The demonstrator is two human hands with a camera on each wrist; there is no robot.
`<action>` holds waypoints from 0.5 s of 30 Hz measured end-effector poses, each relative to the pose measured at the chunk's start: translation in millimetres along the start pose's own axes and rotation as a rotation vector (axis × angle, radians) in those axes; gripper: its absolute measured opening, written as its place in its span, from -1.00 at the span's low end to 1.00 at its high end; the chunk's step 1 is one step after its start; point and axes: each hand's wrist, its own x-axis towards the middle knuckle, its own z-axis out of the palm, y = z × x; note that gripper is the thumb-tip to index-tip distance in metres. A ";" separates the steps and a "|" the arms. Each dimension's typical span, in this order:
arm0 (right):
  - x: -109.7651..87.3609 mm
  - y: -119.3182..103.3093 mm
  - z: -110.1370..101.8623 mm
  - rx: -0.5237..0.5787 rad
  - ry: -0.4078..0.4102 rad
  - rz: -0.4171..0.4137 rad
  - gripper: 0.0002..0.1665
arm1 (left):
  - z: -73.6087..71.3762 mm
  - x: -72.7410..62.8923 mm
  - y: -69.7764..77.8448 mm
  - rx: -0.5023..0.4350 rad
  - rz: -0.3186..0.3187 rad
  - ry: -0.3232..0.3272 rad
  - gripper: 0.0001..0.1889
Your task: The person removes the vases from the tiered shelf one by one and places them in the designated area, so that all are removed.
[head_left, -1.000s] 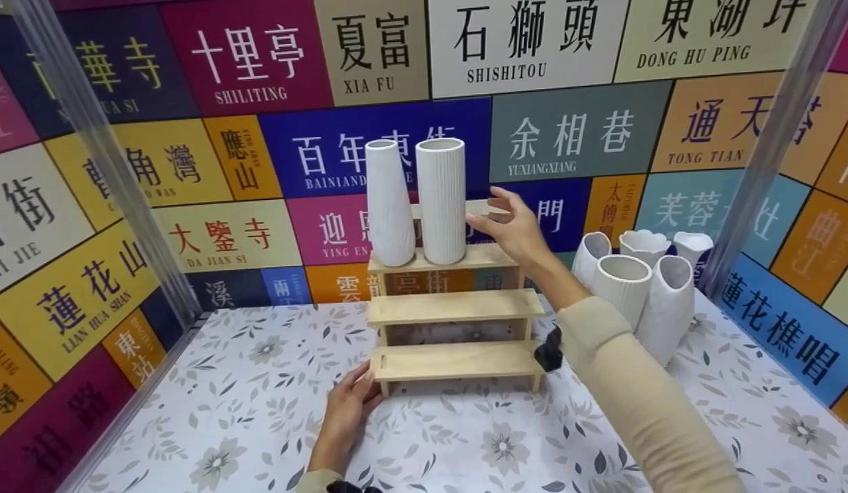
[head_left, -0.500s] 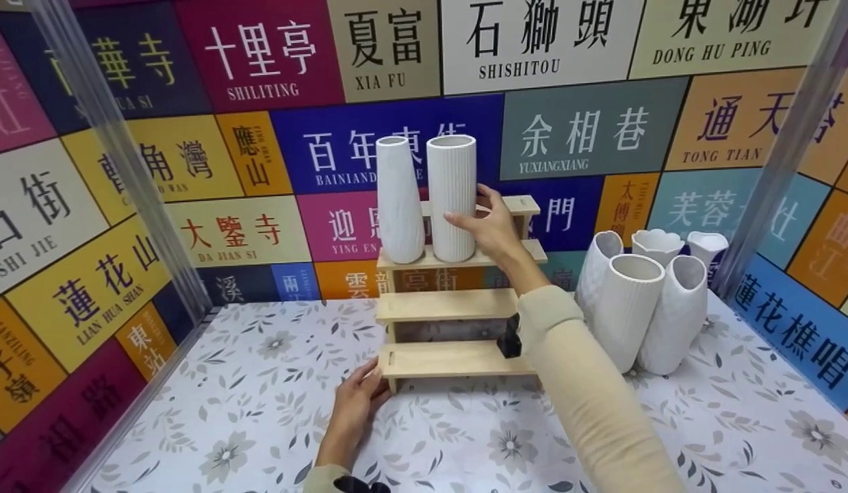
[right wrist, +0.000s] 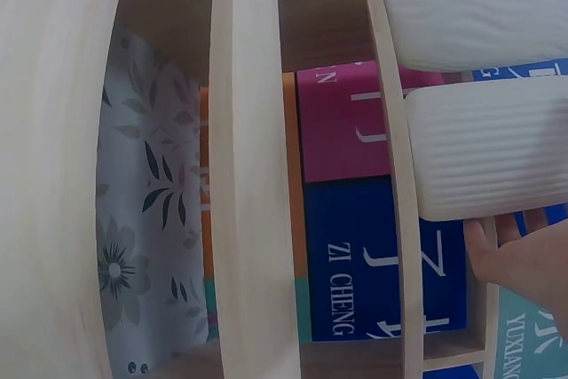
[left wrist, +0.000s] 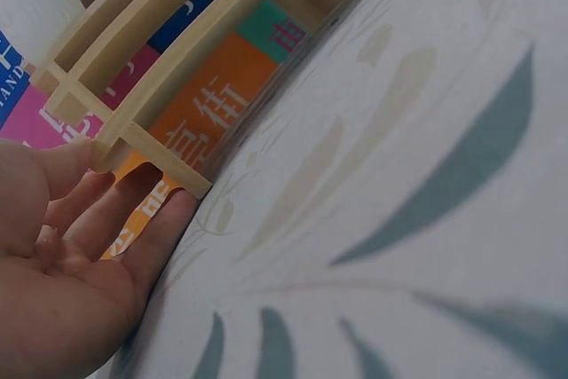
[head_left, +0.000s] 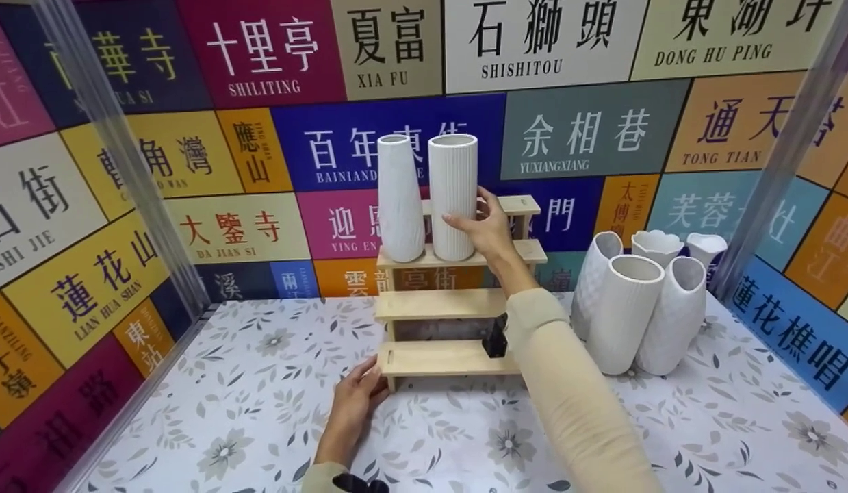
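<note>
Right hand (head_left: 491,231) has got the ribbed vase (head_left: 452,188) gripped, upper centre of frame, and left hand (head_left: 354,402) pinches the stand (head_left: 437,303) down lower centre.

Head view: I lose the lower right of the rack (head_left: 434,305) behind the right sleeve (head_left: 566,383), the base of the scalloped vase (head_left: 657,246) behind front vases (head_left: 626,316). Right-wrist view crops the ribbed vase (right wrist: 497,153) and right hand (right wrist: 525,264).
</note>
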 end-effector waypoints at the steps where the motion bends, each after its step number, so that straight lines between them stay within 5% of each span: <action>1: 0.9 0.5 0.7 0.005 0.000 -0.001 0.07 | -0.1 0.1 0.1 0.006 -0.001 0.004 -0.49; 15: 3.8 8.9 8.7 0.007 0.083 -0.069 0.06 | 0.2 2.1 2.0 0.036 -0.010 0.008 -0.50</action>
